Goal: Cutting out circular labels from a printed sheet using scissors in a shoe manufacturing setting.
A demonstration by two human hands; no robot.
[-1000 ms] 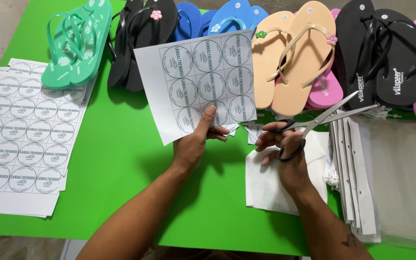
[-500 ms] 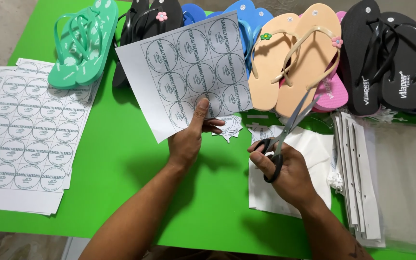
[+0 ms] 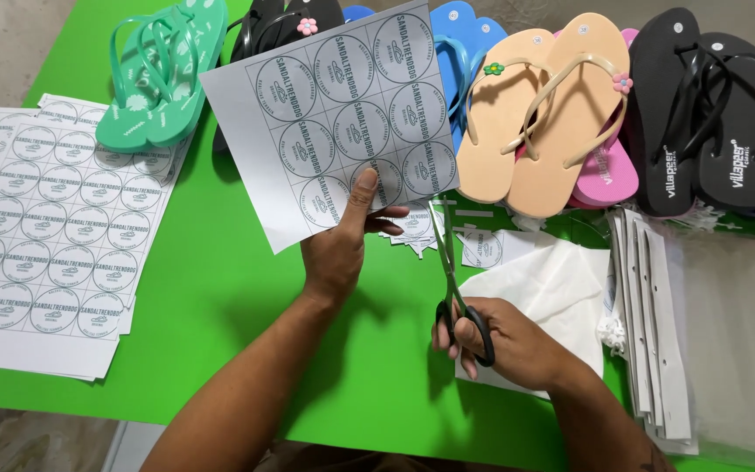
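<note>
far left, a stack of white paper sheets printed w/ rows of round grey labels (image 3: 41, 236) lies flat on the green table (image 3: 220, 297), uncut as far as i can see. next, a pair of mint-green rubber flip-flops (image 3: 163, 74), then black ones w/ a small pink flower (image 3: 286, 22).

left hand (image 3: 338, 253) pinches a part-sheet of the same round labels (image 3: 342, 114) by its lower edge, thumb on top, sheet tilted & lifted off the table. right hand (image 3: 504, 345) has fingers closed through the black loops of steel scissors (image 3: 449, 280), blades nearly together, tips at the sheet's lower right edge.

some cut labels (image 3: 482, 249) & scraps lie just beyond the blades, so cutting looks begun, but about a dozen circles on the held sheet & the whole left stack remain.

right of that: white tissue paper (image 3: 552, 293), narrow white card strips (image 3: 653, 323), and tan (image 3: 552, 105), pink & black sandals (image 3: 709, 114).
</note>
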